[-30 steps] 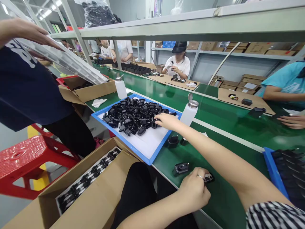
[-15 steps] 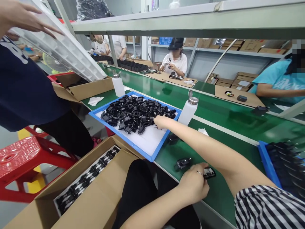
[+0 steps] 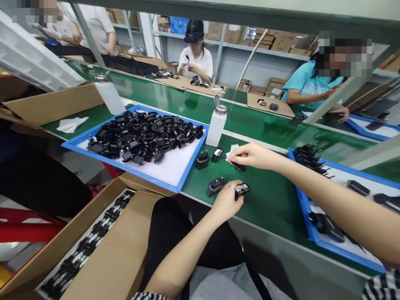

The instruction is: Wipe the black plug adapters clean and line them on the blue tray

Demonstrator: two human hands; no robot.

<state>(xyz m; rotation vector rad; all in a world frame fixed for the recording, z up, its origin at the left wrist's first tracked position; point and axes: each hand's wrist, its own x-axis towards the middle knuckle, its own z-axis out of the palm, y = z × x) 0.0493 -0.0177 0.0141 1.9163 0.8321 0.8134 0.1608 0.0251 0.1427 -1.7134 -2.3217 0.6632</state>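
Note:
My left hand [image 3: 227, 200] rests on the green bench top, fingers curled around a small black plug adapter [image 3: 242, 189]. My right hand [image 3: 251, 156] hovers just beyond it, pinched on another black plug part [image 3: 239, 166]. Three loose black adapters [image 3: 215, 184] [image 3: 202, 160] [image 3: 218, 154] stand on the belt beside my hands. To the left lies a blue-rimmed tray [image 3: 75, 141] heaped with several black plug adapters [image 3: 143, 135].
A white dispenser bottle [image 3: 216, 123] stands behind the loose adapters. Another blue tray [image 3: 308, 212] with black parts lies at the right. An open cardboard box [image 3: 103, 258] of packed parts sits below left. Other people work across the conveyor.
My right hand has drawn back from the tray heap to the belt near my left hand, now pinching a black part. The view has swung right. My left hand keeps its adapter.

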